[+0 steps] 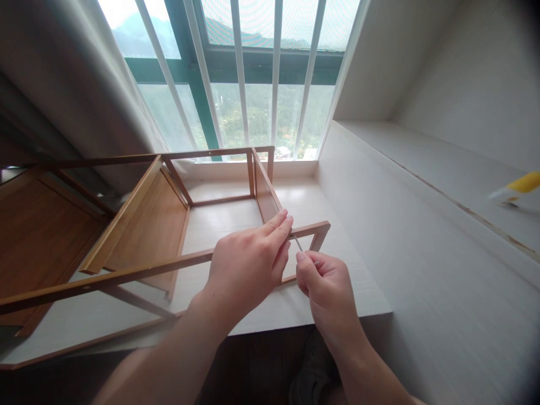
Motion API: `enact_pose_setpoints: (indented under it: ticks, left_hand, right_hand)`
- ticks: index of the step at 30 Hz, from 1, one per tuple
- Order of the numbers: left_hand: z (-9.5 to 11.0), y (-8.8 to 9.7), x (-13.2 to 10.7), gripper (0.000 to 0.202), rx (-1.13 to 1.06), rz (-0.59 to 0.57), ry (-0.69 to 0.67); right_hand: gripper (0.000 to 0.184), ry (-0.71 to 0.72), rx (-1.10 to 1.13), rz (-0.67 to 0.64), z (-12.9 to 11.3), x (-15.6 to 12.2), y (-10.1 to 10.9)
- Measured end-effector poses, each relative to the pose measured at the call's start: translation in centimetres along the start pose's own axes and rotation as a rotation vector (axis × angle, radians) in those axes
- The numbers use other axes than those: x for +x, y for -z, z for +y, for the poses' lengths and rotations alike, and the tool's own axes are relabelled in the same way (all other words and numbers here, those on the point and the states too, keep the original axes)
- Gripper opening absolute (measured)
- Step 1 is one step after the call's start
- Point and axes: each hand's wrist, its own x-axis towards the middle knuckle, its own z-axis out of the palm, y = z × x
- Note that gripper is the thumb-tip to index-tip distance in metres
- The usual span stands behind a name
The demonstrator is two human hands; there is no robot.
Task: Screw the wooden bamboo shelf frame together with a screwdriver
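A wooden shelf frame (147, 225) lies on its side on a white desk (337, 270) under a window. My left hand (248, 264) rests on the frame's near rail, fingers pressed together against the wood close to its right corner. My right hand (327, 287) is closed in a pinch on a thin metal tool (297, 243), perhaps a hex key, whose tip points up at the rail beside my left fingertips.
A barred window (253, 73) and a curtain (84, 84) stand behind the desk. To the right, a white ledge (442, 169) carries a yellow object (521, 185), blurred. Dark floor and a shoe (312, 371) show below the desk edge.
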Motion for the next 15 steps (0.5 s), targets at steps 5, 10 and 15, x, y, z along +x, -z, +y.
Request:
enact_pose_setpoints:
  ticks: [5, 10, 15]
  left_hand:
    - [-0.04, -0.05, -0.03, 0.04, -0.011, -0.002, 0.002]
    - [-0.03, -0.1, -0.05, 0.04, -0.012, 0.001, 0.0]
    - [0.0, -0.12, -0.03, 0.041, 0.018, -0.002, -0.008]
  right_hand:
    - [0.044, 0.011, -0.072, 0.011, -0.31, -0.2, 0.06]
    - [0.042, 0.013, -0.125, 0.018, -0.44, -0.28, -0.02]
    - [0.041, 0.045, -0.213, 0.005, -0.46, -0.14, 0.19]
